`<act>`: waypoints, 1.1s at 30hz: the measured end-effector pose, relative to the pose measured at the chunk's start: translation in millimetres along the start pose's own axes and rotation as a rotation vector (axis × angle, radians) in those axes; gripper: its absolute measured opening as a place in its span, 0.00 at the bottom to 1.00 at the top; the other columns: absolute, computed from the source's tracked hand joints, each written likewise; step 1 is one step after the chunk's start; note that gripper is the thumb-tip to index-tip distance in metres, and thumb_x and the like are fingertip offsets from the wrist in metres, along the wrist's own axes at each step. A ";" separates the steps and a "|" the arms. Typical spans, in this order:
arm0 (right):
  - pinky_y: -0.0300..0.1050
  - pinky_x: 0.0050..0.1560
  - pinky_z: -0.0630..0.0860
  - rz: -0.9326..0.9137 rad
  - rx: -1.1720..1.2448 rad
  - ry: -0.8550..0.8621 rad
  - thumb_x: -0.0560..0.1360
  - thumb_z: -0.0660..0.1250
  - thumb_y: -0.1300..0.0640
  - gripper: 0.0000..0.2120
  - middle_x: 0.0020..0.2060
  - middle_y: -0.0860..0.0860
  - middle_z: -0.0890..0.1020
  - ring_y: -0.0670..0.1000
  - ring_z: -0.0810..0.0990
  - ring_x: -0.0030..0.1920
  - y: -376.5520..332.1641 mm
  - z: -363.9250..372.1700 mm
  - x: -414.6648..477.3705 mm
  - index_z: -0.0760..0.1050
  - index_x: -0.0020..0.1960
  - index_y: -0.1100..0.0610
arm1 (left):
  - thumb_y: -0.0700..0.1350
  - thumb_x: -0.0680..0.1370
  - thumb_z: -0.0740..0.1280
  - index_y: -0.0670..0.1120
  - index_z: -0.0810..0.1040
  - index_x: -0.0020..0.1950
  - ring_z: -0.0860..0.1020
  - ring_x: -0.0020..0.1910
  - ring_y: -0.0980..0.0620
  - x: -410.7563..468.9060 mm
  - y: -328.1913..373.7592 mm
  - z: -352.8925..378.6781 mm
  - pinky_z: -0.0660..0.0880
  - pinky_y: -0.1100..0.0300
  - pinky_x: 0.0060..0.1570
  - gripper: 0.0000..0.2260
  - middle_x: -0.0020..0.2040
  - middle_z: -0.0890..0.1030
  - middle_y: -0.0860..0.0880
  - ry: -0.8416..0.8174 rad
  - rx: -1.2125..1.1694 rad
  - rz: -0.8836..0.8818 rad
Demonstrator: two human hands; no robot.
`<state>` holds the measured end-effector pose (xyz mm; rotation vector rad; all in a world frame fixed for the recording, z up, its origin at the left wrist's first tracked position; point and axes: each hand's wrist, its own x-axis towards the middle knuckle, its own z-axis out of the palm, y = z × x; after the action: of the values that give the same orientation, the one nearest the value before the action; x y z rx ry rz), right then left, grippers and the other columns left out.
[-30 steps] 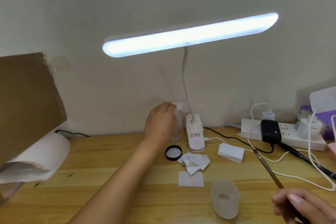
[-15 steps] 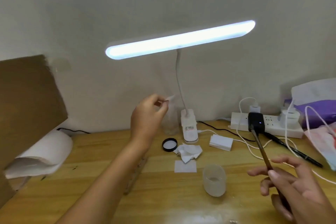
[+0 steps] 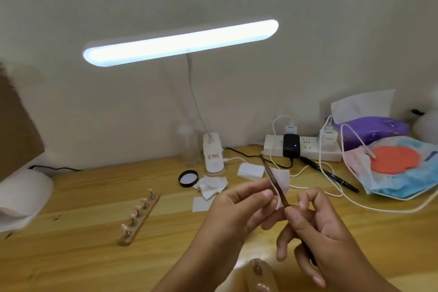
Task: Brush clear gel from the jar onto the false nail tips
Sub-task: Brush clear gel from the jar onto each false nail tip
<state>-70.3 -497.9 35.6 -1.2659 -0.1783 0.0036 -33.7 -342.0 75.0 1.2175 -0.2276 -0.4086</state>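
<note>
My right hand point(image 3: 315, 227) grips the handle of a thin brown brush point(image 3: 272, 176), whose tip points up and away toward the power strip. My left hand point(image 3: 239, 211) pinches a small white wipe pad point(image 3: 283, 181) against the brush shaft. A wooden strip point(image 3: 139, 217) carrying several false nail tips on stands lies on the desk to the left of my hands. Part of a second strip with tips point(image 3: 258, 275) shows at the bottom edge under my wrists. A black jar lid point(image 3: 188, 178) lies near the lamp base. No jar is visible.
A clip lamp point(image 3: 213, 154) with a lit bar stands at the back beside a clear bottle point(image 3: 188, 147). Crumpled wipes point(image 3: 211, 186), a pad stack point(image 3: 250, 170), a power strip point(image 3: 305, 148) with cables, a black pen point(image 3: 331, 175) and a mask bag point(image 3: 403, 168) fill the right side.
My left hand has come back from the bottle with a white pad and met the right hand at the brush. The view has dropped, and the nail strips now show.
</note>
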 end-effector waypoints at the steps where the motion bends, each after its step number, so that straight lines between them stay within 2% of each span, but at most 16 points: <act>1: 0.32 0.15 0.62 0.020 0.023 -0.034 0.74 0.64 0.54 0.11 0.44 0.66 0.83 0.59 0.81 0.28 -0.2 -0.3 0.3 0.61 0.41 0.50 | 0.43 0.75 0.70 0.40 0.83 0.54 0.79 0.44 0.53 0.6 -1.3 0.4 0.77 0.55 0.57 0.10 0.50 0.81 0.42 -0.016 0.022 0.009; 3: 0.34 0.15 0.65 0.061 0.054 -0.094 0.75 0.69 0.49 0.15 0.47 0.67 0.83 0.62 0.84 0.34 0.3 -0.9 1.1 0.63 0.39 0.48 | 0.48 0.73 0.72 0.42 0.84 0.49 0.76 0.41 0.54 1.1 -3.0 0.9 0.74 0.52 0.57 0.11 0.48 0.78 0.42 -0.019 0.063 0.021; 5: 0.38 0.18 0.71 0.114 0.038 -0.132 0.69 0.75 0.38 0.18 0.48 0.66 0.84 0.65 0.85 0.41 -2.2 -1.5 2.8 0.68 0.39 0.45 | 0.50 0.70 0.73 0.43 0.85 0.48 0.77 0.37 0.57 3.1 -2.6 -1.0 0.77 0.64 0.47 0.12 0.45 0.81 0.46 0.017 0.017 0.032; 7: 0.40 0.21 0.74 0.173 -0.001 -0.136 0.66 0.71 0.30 0.23 0.47 0.66 0.84 0.65 0.85 0.43 -4.0 -4.5 6.2 0.72 0.48 0.46 | 0.48 0.68 0.74 0.43 0.86 0.48 0.78 0.37 0.60 4.6 1.8 -1.6 0.77 0.71 0.37 0.12 0.44 0.84 0.48 0.039 -0.116 0.032; 8: 0.39 0.21 0.73 0.207 -0.003 -0.141 0.68 0.66 0.28 0.29 0.46 0.66 0.84 0.64 0.85 0.41 -4.0 -7.7 7.4 0.72 0.51 0.52 | 0.47 0.68 0.73 0.42 0.86 0.48 0.79 0.37 0.59 5.7 3.1 -2.8 0.77 0.72 0.36 0.12 0.45 0.84 0.47 0.057 -0.177 0.038; 9: 0.38 0.21 0.72 0.235 0.003 -0.162 0.70 0.62 0.27 0.33 0.44 0.67 0.84 0.62 0.85 0.38 -4.0 -10.6 7.9 0.73 0.48 0.59 | 0.46 0.69 0.72 0.41 0.86 0.48 0.80 0.37 0.59 6.4 4.4 -4.1 0.77 0.72 0.36 0.11 0.46 0.84 0.46 0.078 -0.224 0.050; 10: 0.37 0.21 0.70 0.240 0.006 -0.198 0.72 0.59 0.27 0.32 0.41 0.67 0.84 0.59 0.84 0.34 -3.9 -11.5 7.9 0.74 0.42 0.59 | 0.45 0.70 0.71 0.40 0.86 0.48 0.80 0.38 0.59 6.5 5.3 -4.9 0.77 0.72 0.36 0.11 0.46 0.85 0.46 0.095 -0.254 0.065; 13: 0.36 0.22 0.66 0.190 -0.007 -0.272 0.73 0.62 0.29 0.27 0.28 0.60 0.80 0.50 0.75 0.23 -3.7 -9.0 4.5 0.71 0.32 0.52 | 0.44 0.71 0.71 0.41 0.86 0.47 0.81 0.38 0.59 5.3 4.4 -4.2 0.77 0.72 0.37 0.10 0.45 0.84 0.46 0.134 -0.279 0.090; 16: 0.37 0.21 0.62 0.193 0.039 -0.263 0.73 0.65 0.35 0.24 0.23 0.56 0.74 0.47 0.66 0.19 -4.1 -5.9 2.8 0.67 0.29 0.52 | 0.44 0.71 0.70 0.41 0.86 0.47 0.81 0.38 0.59 4.0 3.2 -2.8 0.77 0.72 0.36 0.09 0.45 0.84 0.46 0.167 -0.288 0.112; 19: 0.35 0.19 0.62 0.216 0.121 -0.235 0.70 0.68 0.41 0.21 0.21 0.55 0.71 0.45 0.62 0.17 -9.9 -1.6 4.2 0.69 0.27 0.53 | 0.44 0.72 0.71 0.42 0.86 0.45 0.80 0.38 0.60 0.6 -1.3 3.1 0.76 0.72 0.36 0.08 0.44 0.84 0.48 0.180 -0.242 0.102; 22: 0.33 0.18 0.61 0.213 0.061 -0.148 0.65 0.71 0.39 0.21 0.21 0.56 0.71 0.45 0.62 0.16 -12.7 2.3 5.9 0.70 0.26 0.54 | 0.46 0.73 0.71 0.44 0.85 0.43 0.79 0.37 0.61 -7.8 -12.2 16.6 0.76 0.70 0.38 0.07 0.40 0.82 0.50 0.108 -0.135 0.063; 24: 0.34 0.20 0.63 0.143 -0.129 -0.087 0.65 0.69 0.35 0.23 0.21 0.55 0.72 0.45 0.63 0.18 -14.7 0.8 7.4 0.71 0.27 0.53 | 0.48 0.73 0.71 0.46 0.86 0.43 0.79 0.37 0.60 -10.8 -13.7 21.4 0.76 0.70 0.40 0.07 0.38 0.82 0.51 0.091 -0.096 0.041; 26: 0.35 0.23 0.66 0.062 -0.250 -0.030 0.66 0.66 0.30 0.25 0.22 0.53 0.73 0.46 0.65 0.20 -19.6 -3.4 10.6 0.72 0.27 0.51 | 0.47 0.72 0.71 0.46 0.86 0.43 0.80 0.37 0.61 -11.4 -7.6 21.1 0.75 0.71 0.39 0.07 0.38 0.82 0.51 0.088 -0.096 0.034; 29: 0.39 0.31 0.71 0.079 -0.103 0.090 0.72 0.65 0.33 0.23 0.33 0.54 0.80 0.48 0.76 0.32 -24.0 -15.2 18.7 0.83 0.37 0.51 | 0.47 0.72 0.69 0.45 0.86 0.41 0.76 0.30 0.61 -12.1 2.7 21.9 0.73 0.72 0.32 0.08 0.36 0.81 0.51 0.031 -0.143 0.006; 31: 0.47 0.46 0.76 0.155 -0.037 -0.023 0.75 0.67 0.39 0.18 0.43 0.54 0.82 0.51 0.80 0.46 -25.3 -16.4 22.5 0.85 0.52 0.52 | 0.46 0.74 0.68 0.45 0.85 0.41 0.75 0.29 0.60 -14.2 5.3 25.4 0.73 0.70 0.29 0.08 0.34 0.79 0.50 -0.025 -0.163 -0.020; 33: 0.54 0.61 0.76 0.226 0.033 -0.208 0.74 0.69 0.41 0.22 0.53 0.61 0.80 0.58 0.79 0.58 -25.8 -13.6 22.0 0.82 0.60 0.54 | 0.46 0.75 0.69 0.44 0.84 0.40 0.76 0.29 0.59 -15.5 5.2 27.3 0.74 0.68 0.30 0.08 0.33 0.78 0.50 -0.074 -0.201 -0.064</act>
<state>-49.2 -516.3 59.0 -1.2463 -0.2124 0.3317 -57.3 -357.4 89.8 1.0147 -0.2062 -0.5208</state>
